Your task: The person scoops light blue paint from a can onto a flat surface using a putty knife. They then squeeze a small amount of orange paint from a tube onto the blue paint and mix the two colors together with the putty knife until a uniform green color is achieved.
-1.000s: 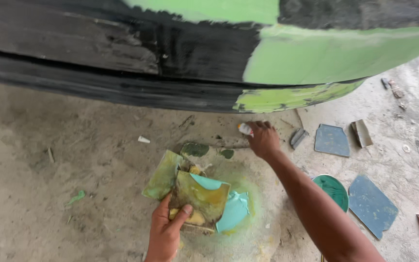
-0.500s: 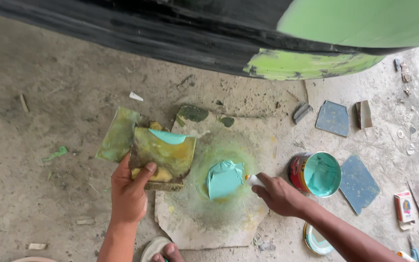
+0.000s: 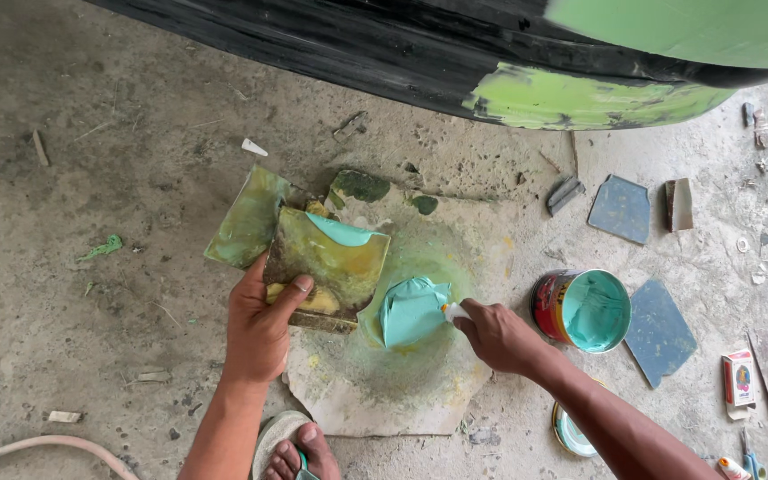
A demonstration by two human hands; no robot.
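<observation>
Toes in a sandal [image 3: 291, 444] show at six o'clock, at the near edge of a stained flat board [image 3: 357, 400] that lies on the concrete floor [image 3: 91, 338]. Left hand [image 3: 260, 324], at about seven o'clock, grips a smeared square palette plate [image 3: 331, 267], thumb on top and fingers curled beneath, holding it tilted just above the board, probably so that the dab of turquoise putty [image 3: 340, 231] near its far edge stays within reach. Right hand [image 3: 500, 338], at about four o'clock, is closed around a small pale tool [image 3: 453, 311] whose tip touches a mound of turquoise filler [image 3: 412, 309] heaped on the board near its centre; the tool seems angled low to scoop or fold the paste. Just beside that hand, toward three o'clock, an open tin [image 3: 584, 309] of the same turquoise paste stands upright, its lid [image 3: 569, 434] lying near the forearm at five o'clock. A second greenish plate [image 3: 246, 218] lies partly under the held one toward ten o'clock. Farther out, between one and three o'clock, blue-grey sheets of sandpaper [image 3: 620, 209] and a small block [image 3: 679, 204] rest apart on the floor, with a small box [image 3: 740, 378] at the right edge. At twelve o'clock the black curved body panel [image 3: 357, 44] with light green patches [image 3: 580, 98] overhangs everything. A pale hose [image 3: 37, 449] curves at eight o'clock.
</observation>
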